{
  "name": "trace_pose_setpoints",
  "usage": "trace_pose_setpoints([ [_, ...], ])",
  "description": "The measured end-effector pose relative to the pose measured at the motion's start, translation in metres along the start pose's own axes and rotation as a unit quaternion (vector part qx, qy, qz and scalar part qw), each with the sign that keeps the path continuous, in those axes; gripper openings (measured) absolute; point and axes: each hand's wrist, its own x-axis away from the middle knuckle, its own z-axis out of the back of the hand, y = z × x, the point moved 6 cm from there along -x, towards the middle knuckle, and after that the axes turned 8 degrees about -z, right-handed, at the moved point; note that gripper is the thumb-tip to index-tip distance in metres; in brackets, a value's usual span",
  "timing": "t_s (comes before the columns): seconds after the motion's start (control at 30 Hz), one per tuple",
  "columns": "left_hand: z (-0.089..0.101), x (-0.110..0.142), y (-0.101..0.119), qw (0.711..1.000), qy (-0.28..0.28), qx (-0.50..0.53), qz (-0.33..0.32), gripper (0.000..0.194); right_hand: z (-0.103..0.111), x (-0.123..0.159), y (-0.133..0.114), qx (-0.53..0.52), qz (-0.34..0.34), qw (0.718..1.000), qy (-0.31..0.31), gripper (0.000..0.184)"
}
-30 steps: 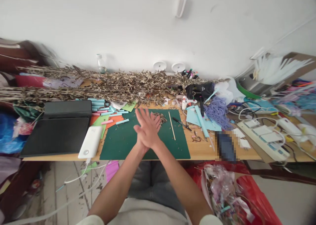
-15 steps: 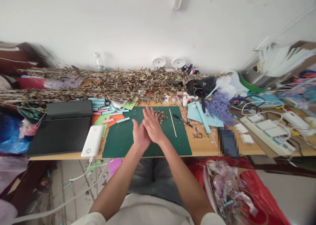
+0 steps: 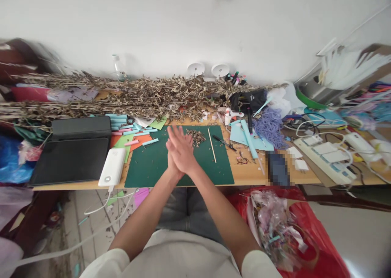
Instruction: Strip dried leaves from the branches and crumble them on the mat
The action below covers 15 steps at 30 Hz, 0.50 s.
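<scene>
My left hand (image 3: 171,158) and my right hand (image 3: 182,151) are pressed palm to palm above the green cutting mat (image 3: 152,168), fingers stretched out and nothing held between them. The right hand lies on top and covers most of the left. Just beyond the fingertips a small heap of dried leaf bits (image 3: 196,136) lies on the mat. A thin wooden stick (image 3: 211,145) lies to the right of it, and a pair of small black scissors (image 3: 224,142) sits at the mat's right edge.
Dried leafy branches (image 3: 122,99) stretch along the back of the wooden desk (image 3: 250,174). A black laptop case (image 3: 71,156) and white power bank (image 3: 112,172) lie left; rolled paper tubes (image 3: 128,131), purple cord (image 3: 270,129) and a power strip (image 3: 328,162) lie around. A red bag (image 3: 299,237) stands below right.
My hands have rubbed against each other: they slid apart half a second ago, then came back together with the right over the left. The view shifted slightly.
</scene>
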Motion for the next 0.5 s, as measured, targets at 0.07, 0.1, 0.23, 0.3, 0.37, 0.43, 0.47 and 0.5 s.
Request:
trace_pose_setpoints([
  [0.07,-0.001,-0.001,0.0,0.999,-0.024,0.016,0.037,0.069,-0.002,0.001,0.005,-0.001,-0.034,0.999,-0.004,0.057],
  [0.1,0.0,-0.002,0.0,0.998,-0.028,0.02,0.052,0.072,-0.004,0.002,0.006,-0.008,-0.036,0.999,-0.018,0.056],
  [0.23,0.004,-0.005,-0.002,0.999,-0.008,0.031,0.026,0.059,-0.002,0.006,-0.002,-0.024,0.011,1.0,0.008,0.058],
  [0.3,0.0,-0.003,-0.006,0.999,-0.029,0.036,0.027,0.055,0.004,0.003,0.003,-0.012,-0.009,0.999,0.051,0.058],
  [0.37,-0.004,0.0,-0.011,0.996,-0.05,0.038,0.056,0.065,0.007,0.0,0.011,-0.01,-0.029,0.998,0.052,0.058],
  [0.43,-0.005,0.002,-0.013,0.996,-0.047,0.036,0.063,0.073,0.004,0.0,0.014,-0.023,-0.028,0.999,0.018,0.057],
  [0.47,-0.005,0.001,-0.012,0.998,-0.034,0.033,0.04,0.071,0.002,0.001,0.012,-0.026,-0.015,1.0,0.006,0.057],
  [0.5,-0.002,0.001,-0.009,1.0,-0.003,0.03,-0.006,0.065,0.002,0.002,0.009,-0.024,-0.002,1.0,0.006,0.057],
])
